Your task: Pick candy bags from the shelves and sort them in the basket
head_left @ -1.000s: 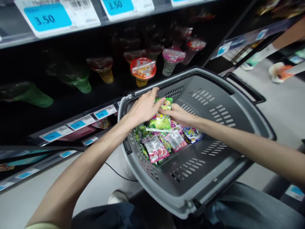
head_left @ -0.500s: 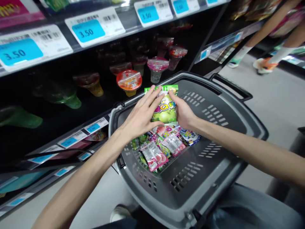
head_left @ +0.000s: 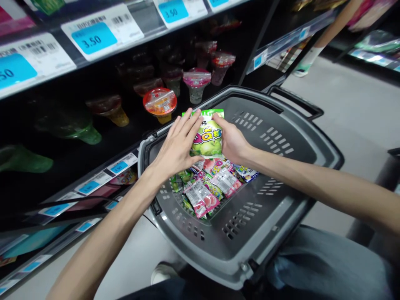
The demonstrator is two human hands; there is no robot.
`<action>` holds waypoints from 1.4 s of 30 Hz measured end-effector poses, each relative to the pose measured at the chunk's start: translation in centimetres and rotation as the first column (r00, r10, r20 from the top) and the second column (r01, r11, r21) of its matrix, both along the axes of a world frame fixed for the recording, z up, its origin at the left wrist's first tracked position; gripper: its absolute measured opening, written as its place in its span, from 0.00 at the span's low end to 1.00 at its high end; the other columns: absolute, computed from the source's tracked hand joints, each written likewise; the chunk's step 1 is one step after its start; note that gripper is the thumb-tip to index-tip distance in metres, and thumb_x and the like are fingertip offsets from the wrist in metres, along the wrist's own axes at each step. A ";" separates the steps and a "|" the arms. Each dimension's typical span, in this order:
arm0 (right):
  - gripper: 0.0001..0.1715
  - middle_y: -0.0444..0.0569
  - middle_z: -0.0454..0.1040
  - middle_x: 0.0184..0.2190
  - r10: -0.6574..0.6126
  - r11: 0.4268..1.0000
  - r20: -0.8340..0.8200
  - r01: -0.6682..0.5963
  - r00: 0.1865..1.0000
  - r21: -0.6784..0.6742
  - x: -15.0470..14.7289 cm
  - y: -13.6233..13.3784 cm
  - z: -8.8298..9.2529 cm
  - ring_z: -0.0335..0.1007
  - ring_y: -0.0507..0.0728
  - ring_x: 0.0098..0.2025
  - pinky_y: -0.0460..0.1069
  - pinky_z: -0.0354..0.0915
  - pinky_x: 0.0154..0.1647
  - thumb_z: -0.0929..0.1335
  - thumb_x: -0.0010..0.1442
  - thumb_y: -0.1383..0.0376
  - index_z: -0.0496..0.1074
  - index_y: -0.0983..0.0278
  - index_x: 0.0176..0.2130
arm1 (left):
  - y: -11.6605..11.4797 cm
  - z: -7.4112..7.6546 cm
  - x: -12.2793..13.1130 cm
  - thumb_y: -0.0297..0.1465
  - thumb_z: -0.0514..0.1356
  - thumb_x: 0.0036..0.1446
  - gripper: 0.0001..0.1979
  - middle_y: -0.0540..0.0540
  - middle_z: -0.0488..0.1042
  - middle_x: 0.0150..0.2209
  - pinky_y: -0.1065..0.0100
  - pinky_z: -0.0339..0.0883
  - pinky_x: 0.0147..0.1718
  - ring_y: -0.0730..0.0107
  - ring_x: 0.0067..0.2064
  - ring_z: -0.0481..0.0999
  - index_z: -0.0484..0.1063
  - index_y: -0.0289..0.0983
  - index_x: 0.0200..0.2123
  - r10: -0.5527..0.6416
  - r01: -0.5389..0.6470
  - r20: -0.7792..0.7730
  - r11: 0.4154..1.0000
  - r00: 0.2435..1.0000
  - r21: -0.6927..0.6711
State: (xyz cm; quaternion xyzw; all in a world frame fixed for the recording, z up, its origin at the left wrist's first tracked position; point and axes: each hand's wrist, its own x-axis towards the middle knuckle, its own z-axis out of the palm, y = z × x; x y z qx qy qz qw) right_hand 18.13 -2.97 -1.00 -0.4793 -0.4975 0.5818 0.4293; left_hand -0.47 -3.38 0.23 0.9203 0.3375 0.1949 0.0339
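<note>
Packet of green-apple QQ candy [head_left: 208, 141] stands upright above the candy packets [head_left: 201, 198] heaped in the gray shopping basket [head_left: 203, 258]. The right hand [head_left: 234, 141] grips its right edge; the left hand [head_left: 176, 146] lies outspread over its left side. Should the right thumb slacken, the slick wrapper could slide down among the heap.

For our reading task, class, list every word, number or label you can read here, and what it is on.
"QQ糖": green packet
"仔": same packet, higher up
"3.50": large price tag
"3.50": next tag to the right
"50": far-left tag, cut off by the picture's edge
Too small or blurred: fine print, lower shelf tags, small packets in the basket.
</note>
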 end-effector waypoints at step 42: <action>0.30 0.49 0.80 0.41 0.001 0.999 -0.381 -0.014 0.924 -0.030 -0.2 -0.7 1.1 0.73 0.64 0.52 0.65 0.69 0.54 0.67 0.57 0.43 0.73 0.57 0.52 | 0.4 -1.1 0.1 0.58 0.57 0.56 0.48 0.35 0.52 0.69 0.38 0.51 0.66 0.41 0.70 0.51 0.44 0.41 0.70 -0.013 -0.024 0.214 0.985 0.977 0.171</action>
